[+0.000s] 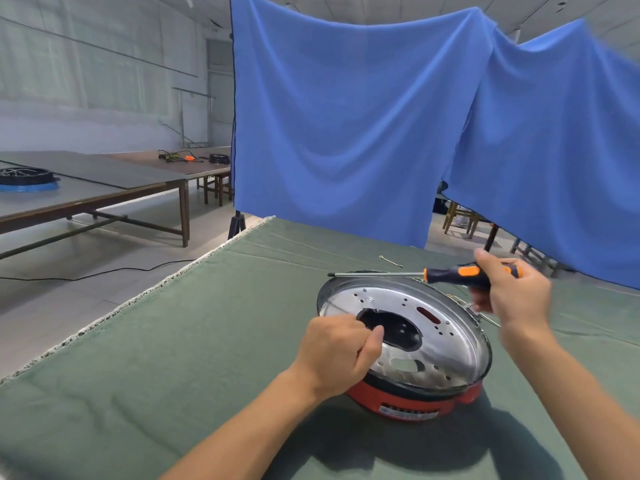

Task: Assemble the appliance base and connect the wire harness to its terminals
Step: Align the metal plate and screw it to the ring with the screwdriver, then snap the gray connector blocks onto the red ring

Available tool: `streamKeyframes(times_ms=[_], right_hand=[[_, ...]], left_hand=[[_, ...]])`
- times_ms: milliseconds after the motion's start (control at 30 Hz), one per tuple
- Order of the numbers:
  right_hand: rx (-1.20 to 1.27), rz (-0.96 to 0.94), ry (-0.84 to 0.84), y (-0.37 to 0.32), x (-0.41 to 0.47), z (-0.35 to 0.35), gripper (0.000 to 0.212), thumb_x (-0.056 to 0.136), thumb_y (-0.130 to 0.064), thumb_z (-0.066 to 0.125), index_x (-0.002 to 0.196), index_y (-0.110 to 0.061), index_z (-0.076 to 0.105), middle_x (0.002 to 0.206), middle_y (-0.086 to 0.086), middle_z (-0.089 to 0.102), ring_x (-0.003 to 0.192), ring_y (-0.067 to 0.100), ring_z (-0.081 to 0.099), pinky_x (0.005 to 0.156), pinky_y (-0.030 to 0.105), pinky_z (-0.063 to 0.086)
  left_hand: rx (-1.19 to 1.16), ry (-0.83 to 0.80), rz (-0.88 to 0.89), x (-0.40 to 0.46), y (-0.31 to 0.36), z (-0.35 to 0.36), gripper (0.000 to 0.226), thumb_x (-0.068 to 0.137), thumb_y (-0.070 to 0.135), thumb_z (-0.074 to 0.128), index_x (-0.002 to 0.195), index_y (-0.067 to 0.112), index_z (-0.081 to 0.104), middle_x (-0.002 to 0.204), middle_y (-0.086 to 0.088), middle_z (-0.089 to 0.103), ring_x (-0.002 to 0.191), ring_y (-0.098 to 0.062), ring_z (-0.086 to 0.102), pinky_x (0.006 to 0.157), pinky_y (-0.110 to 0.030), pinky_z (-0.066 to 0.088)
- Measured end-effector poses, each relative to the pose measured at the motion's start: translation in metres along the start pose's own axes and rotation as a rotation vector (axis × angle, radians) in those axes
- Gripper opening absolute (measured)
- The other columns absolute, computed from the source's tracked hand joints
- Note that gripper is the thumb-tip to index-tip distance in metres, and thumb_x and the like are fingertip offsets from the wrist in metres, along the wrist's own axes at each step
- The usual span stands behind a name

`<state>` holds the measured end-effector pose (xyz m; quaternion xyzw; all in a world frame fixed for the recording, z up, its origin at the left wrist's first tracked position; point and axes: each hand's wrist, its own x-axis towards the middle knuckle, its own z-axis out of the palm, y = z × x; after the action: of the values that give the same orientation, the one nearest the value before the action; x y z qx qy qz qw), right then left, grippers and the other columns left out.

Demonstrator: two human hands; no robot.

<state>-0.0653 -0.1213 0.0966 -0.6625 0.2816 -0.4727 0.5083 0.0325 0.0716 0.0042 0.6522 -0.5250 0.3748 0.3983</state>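
Observation:
A round appliance base [408, 407] with a red shell lies upside down on the green cloth. A shiny metal plate [446, 337] with holes and a large dark opening covers it. My left hand [341, 355] rests on the plate's near left edge, fingers curled, thumb and forefinger pinched together at the rim of the opening; what they pinch is too small to see. My right hand [512, 289] grips a black and orange screwdriver [450, 273] above the far side, shaft pointing left. Thin wires [485, 318] stick out at the base's right, beneath that hand.
A green cloth [173, 358] covers the table; its left edge runs diagonally. A small yellowish wire tie [390, 261] lies behind the base. A blue curtain [346, 116] hangs behind. Other tables [104, 188] with parts stand at the left; chairs are at the right.

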Motion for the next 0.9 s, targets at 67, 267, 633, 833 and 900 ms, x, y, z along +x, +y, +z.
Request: streamKeyframes(times_ms=[67,267,633,833,900], right_hand=[[0.073,0.076,-0.032,0.011,-0.008,-0.002,0.022,0.082,-0.031,0.072,0.077,-0.014,0.059,0.055,0.002,0.067,0.038,0.012,0.059,0.039,0.024,0.051],[0.507,0.256,0.016,0.006,-0.017,-0.013,0.016,0.086,-0.021,0.068,0.080,-0.011,0.057,0.075,0.004,0.064,0.049,0.010,0.065,0.047,0.020,0.054],[0.809,0.287,-0.133,-0.019,-0.016,-0.002,0.014,0.086,0.000,0.059,0.081,-0.008,0.049,0.057,0.006,0.067,0.055,0.016,0.068,0.054,0.027,0.058],[0.783,0.371,-0.128,0.008,-0.025,0.020,0.023,0.083,0.009,0.055,0.074,-0.010,0.046,0.058,0.008,0.062,0.050,0.015,0.065,0.049,0.024,0.056],[0.733,0.361,-0.106,0.019,-0.026,0.023,0.024,0.083,0.010,0.056,0.076,-0.011,0.047,0.068,0.011,0.060,0.052,0.016,0.065,0.052,0.026,0.057]], left_hand=[[-0.060,0.040,-0.033,0.000,0.000,0.002,0.052,0.093,0.017,0.041,0.042,0.011,0.036,0.038,-0.002,0.033,0.038,-0.014,0.024,0.033,-0.029,0.026],[-0.190,0.265,-0.451,0.036,0.003,-0.004,0.054,0.094,0.033,0.033,0.043,0.019,0.022,0.039,-0.001,0.022,0.037,-0.022,0.021,0.041,-0.033,0.018],[-0.818,0.652,-1.832,0.068,-0.048,-0.026,0.025,0.094,0.022,0.036,0.081,0.011,0.054,0.074,-0.003,0.059,0.058,-0.021,0.053,0.057,-0.028,0.045],[-1.074,0.392,-1.877,0.038,-0.059,-0.014,0.061,0.100,0.051,0.026,0.130,0.003,0.049,0.124,-0.017,0.061,0.107,-0.033,0.060,0.090,-0.050,0.047],[-1.049,0.386,-1.808,0.033,-0.062,-0.012,0.065,0.097,0.056,0.029,0.130,0.004,0.048,0.120,-0.017,0.062,0.101,-0.033,0.061,0.084,-0.047,0.049]])
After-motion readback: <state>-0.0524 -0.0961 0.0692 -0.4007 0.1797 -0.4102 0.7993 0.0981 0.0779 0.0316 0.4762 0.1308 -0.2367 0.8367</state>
